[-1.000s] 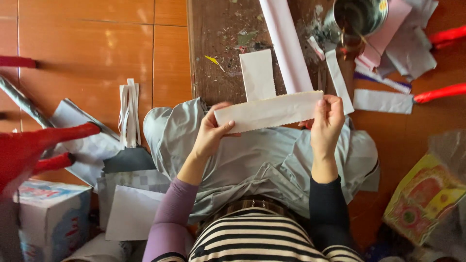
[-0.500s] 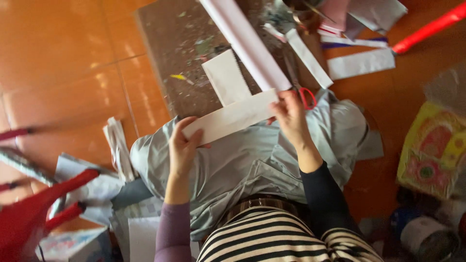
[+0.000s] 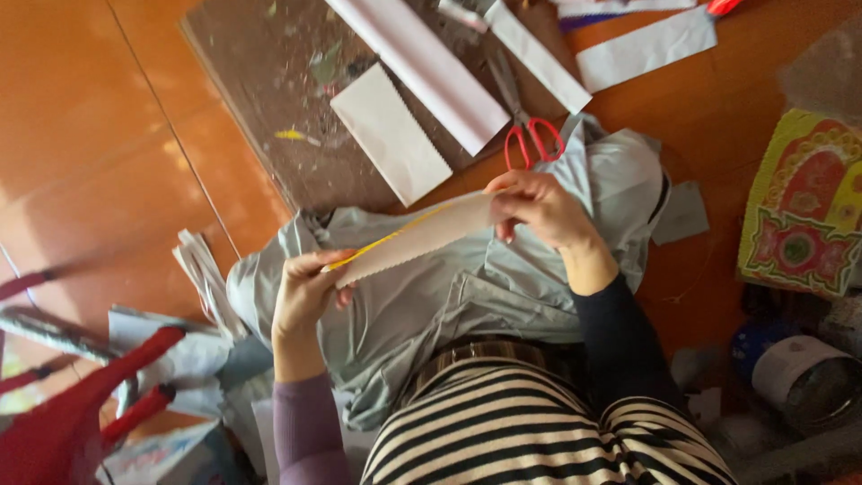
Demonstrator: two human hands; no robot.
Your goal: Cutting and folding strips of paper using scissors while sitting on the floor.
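I hold a long white paper strip (image 3: 422, 235) with a yellow edge between both hands, above a grey cloth (image 3: 503, 287) spread over my lap. My left hand (image 3: 305, 289) pinches its lower left end. My right hand (image 3: 537, 207) pinches its upper right end. Red-handled scissors (image 3: 530, 135) lie just beyond my right hand on a dark board (image 3: 269, 117). A white rectangular paper piece (image 3: 388, 133) and a long pale roll (image 3: 422, 67) rest on that board.
More white paper strips (image 3: 642, 47) lie at the top right on the orange floor. A colourful packet (image 3: 804, 207) and a tape roll (image 3: 799, 382) sit at the right. A red plastic stool (image 3: 81, 413) and paper scraps (image 3: 202, 278) crowd the lower left.
The view has swung, so the board and strips shifted up and right. The strip has tilted edge-on, showing its yellow edge, with both hands still holding its ends.
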